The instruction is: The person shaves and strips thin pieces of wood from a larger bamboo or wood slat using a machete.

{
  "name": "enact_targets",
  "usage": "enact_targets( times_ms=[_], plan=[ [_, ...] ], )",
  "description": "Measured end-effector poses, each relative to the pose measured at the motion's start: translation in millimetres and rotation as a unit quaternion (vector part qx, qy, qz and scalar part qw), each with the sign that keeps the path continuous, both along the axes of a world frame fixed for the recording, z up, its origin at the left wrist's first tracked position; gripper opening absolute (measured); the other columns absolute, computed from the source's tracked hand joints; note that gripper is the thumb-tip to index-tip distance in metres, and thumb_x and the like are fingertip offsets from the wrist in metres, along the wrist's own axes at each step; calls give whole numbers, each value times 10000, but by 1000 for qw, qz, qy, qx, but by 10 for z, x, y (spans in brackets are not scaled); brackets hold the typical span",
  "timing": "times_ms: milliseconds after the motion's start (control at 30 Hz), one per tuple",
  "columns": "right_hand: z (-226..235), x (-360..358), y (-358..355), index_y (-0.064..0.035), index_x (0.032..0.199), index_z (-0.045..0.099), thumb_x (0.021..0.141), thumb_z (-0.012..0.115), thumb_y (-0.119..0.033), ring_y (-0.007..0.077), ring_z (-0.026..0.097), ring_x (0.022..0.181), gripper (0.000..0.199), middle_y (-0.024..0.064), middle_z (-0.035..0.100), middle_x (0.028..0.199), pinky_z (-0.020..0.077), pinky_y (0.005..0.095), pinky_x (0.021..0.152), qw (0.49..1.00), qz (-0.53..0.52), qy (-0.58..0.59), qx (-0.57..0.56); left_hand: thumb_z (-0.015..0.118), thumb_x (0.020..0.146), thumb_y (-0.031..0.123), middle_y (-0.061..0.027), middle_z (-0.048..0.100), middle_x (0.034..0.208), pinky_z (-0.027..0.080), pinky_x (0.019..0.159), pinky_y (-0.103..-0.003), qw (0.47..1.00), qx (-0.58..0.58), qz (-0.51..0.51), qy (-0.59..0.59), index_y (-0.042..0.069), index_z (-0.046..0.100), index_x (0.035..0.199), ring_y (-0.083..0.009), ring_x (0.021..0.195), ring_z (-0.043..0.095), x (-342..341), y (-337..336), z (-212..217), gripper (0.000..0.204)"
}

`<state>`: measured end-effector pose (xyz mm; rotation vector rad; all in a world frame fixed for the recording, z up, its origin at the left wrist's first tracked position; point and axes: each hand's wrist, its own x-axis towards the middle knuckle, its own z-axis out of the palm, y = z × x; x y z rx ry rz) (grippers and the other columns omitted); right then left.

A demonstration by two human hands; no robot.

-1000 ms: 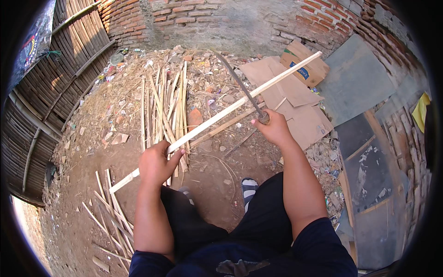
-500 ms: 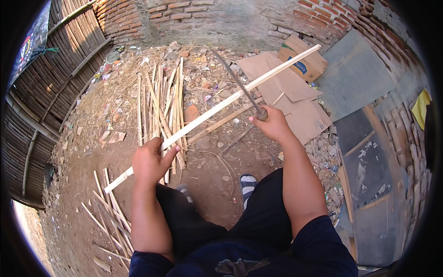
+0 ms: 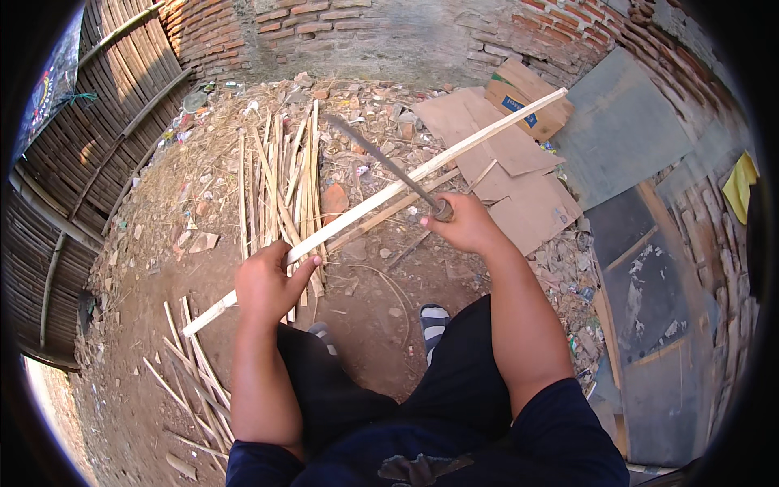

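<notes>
Grips pale wood strip (image 3: pixel 487 139) near its lower end with left hand (image 3: pixel 268 284), angled up-right past loose slats (image 3: pixel 314 154) and over flattened cardboard (image 3: pixel 531 215). Holds dark blade (image 3: pixel 377 152) by its handle (image 3: pixel 442 211) in right hand (image 3: pixel 466 226), crossing strip in view; can't tell if touching.

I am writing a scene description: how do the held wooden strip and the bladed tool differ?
The wooden strip is pale, while the bladed tool has a dark grey blade. The wooden strip looks longer than the bladed tool. The left hand holds the wooden strip, slanting up to the right; the right hand holds the bladed tool, its blade pointing up to the left. Both are long and narrow.
</notes>
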<state>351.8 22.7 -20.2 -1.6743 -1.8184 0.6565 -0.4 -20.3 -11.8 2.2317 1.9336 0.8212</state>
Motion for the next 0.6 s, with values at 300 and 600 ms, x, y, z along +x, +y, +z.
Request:
enact_targets(
  times_ms=[300,600],
  plan=[
    [-117,386,159,-22,981,732,863,876,-311,208,638,739,344,93,706,788,522,396,725,997,-33,62,-8,863,821,531,-153,649,672,505,603,-476,999,-17,11,-38,38,706,842,-374,634,655,-79,23,3,518],
    [167,-176,-145,-71,1114,746,834,864,-395,430,719,926,445,252,735,945,558,484,816,984,130,-120,-22,874,820,500,-146,617,634,491,594,-463,997,-58,2,-54,32,691,826,-359,605,636,-13,-6,37,503]
  ],
)
